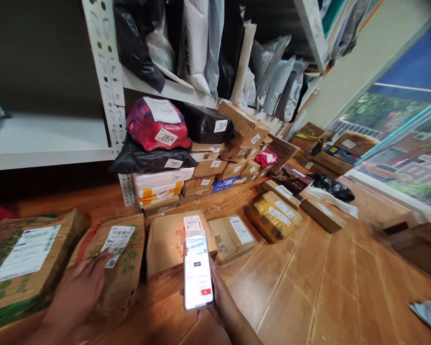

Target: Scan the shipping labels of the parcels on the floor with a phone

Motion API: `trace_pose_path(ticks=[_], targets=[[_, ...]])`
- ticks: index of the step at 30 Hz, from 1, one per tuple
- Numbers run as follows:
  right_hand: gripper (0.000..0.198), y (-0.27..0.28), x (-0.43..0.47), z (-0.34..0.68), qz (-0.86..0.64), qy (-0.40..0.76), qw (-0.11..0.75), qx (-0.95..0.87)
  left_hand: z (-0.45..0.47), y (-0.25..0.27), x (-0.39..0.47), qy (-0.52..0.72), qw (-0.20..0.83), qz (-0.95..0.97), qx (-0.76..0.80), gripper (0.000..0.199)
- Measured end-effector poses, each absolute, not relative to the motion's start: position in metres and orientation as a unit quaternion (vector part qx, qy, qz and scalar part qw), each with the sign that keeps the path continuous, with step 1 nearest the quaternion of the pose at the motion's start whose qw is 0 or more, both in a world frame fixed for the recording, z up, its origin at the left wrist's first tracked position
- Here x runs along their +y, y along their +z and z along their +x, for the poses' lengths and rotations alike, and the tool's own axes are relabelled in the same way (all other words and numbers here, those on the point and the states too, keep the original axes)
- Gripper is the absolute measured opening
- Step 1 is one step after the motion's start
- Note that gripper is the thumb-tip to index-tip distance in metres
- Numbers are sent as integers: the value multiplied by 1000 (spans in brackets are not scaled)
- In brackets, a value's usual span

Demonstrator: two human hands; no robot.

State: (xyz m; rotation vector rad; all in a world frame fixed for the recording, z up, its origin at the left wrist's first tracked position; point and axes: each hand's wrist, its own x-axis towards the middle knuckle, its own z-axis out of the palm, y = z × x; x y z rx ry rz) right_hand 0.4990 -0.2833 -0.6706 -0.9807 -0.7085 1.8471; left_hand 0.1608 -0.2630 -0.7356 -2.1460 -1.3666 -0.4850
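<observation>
Lower centre of the frame: right hand [221, 299] grips a phone [197, 270], fingers wrapped behind it, screen lit and facing the camera, held upright just in front of the parcels on the floor.

Lower left: left hand [77, 294] lies flat, fingers spread, on a cardboard parcel with green print [120, 261]; fingertips sit at the lower edge of its white shipping label [117, 243]. The hand clamps nothing, it only rests on the box face.

Left of that parcel, touching or just beside it: a larger green-printed box [25, 263] with a big white label. Right of it, behind the phone: a plain brown box [165, 239] with a small label, then a flat brown parcel [233, 235].

Centre right: a yellow-wrapped package [271, 218] on the wooden floor [309, 287].

Upper centre: a white metal shelf unit [107, 86]; soft grey and black mailer bags [215, 43] stand on its upper level. On its lowest level, stacked parcels carry numbered stickers, among them a red bag [154, 127] on top of the left pile.

Right edge: a glass wall [405, 143].
</observation>
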Motion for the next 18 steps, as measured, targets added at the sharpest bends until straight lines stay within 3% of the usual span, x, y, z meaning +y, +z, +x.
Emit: trace_pose_path(ticks=[18], targets=[[71, -659, -262, 496, -397, 742, 447, -303, 159, -737, -263, -182, 242, -800, -519, 34]])
